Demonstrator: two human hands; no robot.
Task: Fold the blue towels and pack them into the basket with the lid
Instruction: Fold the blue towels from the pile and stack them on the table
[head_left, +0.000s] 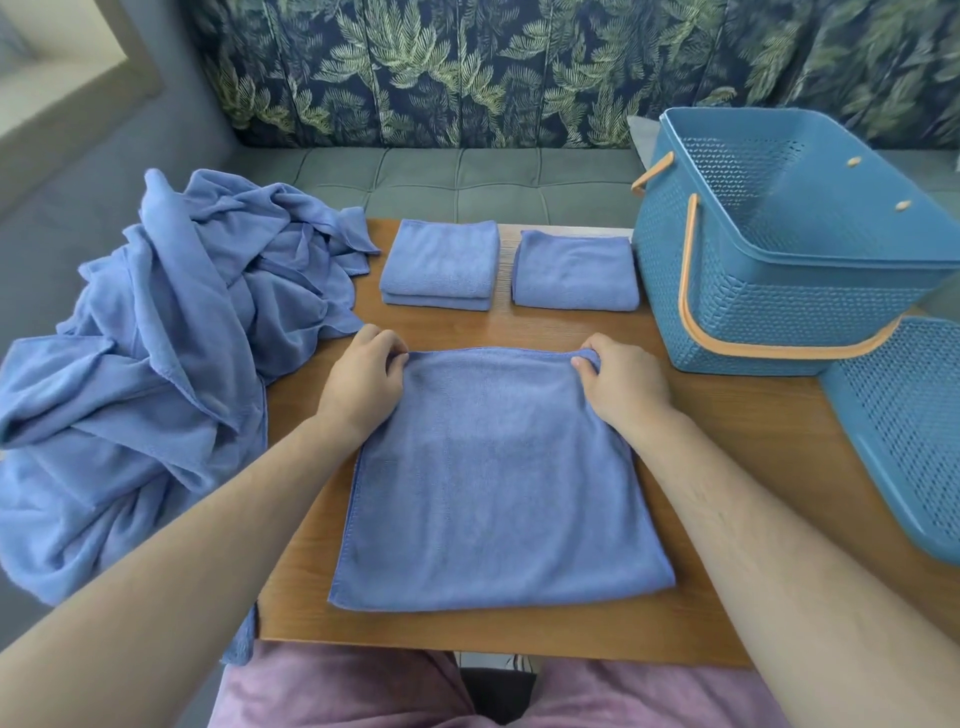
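Blue plastic basket (769, 291), open-topped, stands at the far right of the wooden table (727, 441). Its walls are perforated in a woven-look pattern under a smooth solid rim. An orange handle (691, 312) hangs down over the near wall; a second one shows at the far left corner. Inside, only perforated wall and two tan handle pegs show; the near wall hides the floor. The matching lid (904, 431) lies flat just beside the basket on the near side, a perforated panel with a smooth raised border that runs out of view on the right.

Blue towel (498, 478), microfibre-looking with a fine nap and stitched hems, lies flat at table centre in front of the person, folded over to a rough square. Left hand (363, 384) pinches its far-left corner, fingers curled. Right hand (618, 384) pinches the far-right corner, where the edge bunches between thumb and fingers.

Beyond it, a stack of folded towels (441, 265) sits left and a single folded towel (574, 270) right, near each other but apart; the single one is just beside the basket. A crumpled pile of unfolded towels (156, 338), same blue, spills over the table's left edge.

Behind is a grey tufted seat cushion (493, 182) with a dark leaf-print backrest (467, 67). Pink shorts (337, 691) show at the bottom edge.
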